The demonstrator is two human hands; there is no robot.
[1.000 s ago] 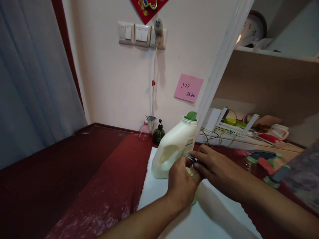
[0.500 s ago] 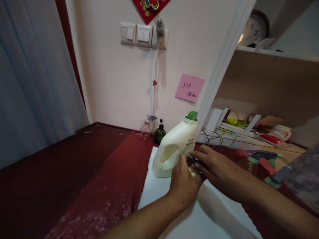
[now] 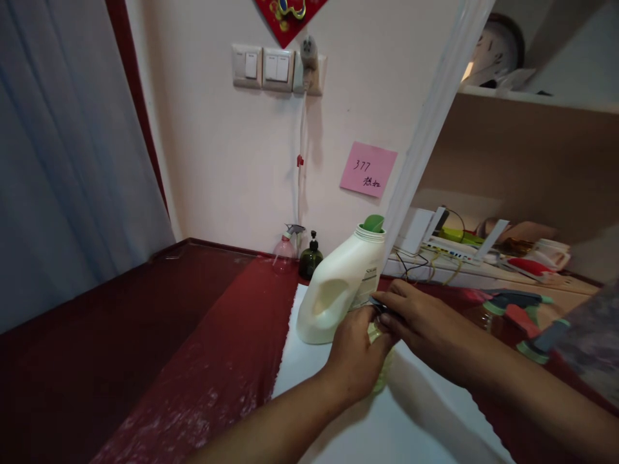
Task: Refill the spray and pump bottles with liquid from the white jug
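Note:
My left hand (image 3: 355, 354) is closed around a pale yellow, see-through bottle (image 3: 383, 377), whose lower part shows below the fingers. Over its top, my right hand (image 3: 403, 312) grips a dark grey piece (image 3: 378, 303), perhaps a spray head; the fingers cover most of it. Both hands meet at the bottle's neck. Just behind them, a large cream-white jug (image 3: 312, 316) with a moulded handle stands upright on the white sheet (image 3: 358, 438). Its mouth is uncapped, and the spout inside is green (image 3: 373, 223).
A pink spray bottle (image 3: 284, 254) and a dark green pump bottle (image 3: 310, 261) stand by the wall. At right are a clear spray bottle (image 3: 491, 319) and a loose grey-green spray head (image 3: 536, 348). A white router (image 3: 457, 251) with cables sits on the ledge behind. Red plastic (image 3: 217, 348) covers the table.
My left hand has shifted slightly right and closer against my right hand. More of the yellow bottle now shows beneath the fingers. The jug stays in place.

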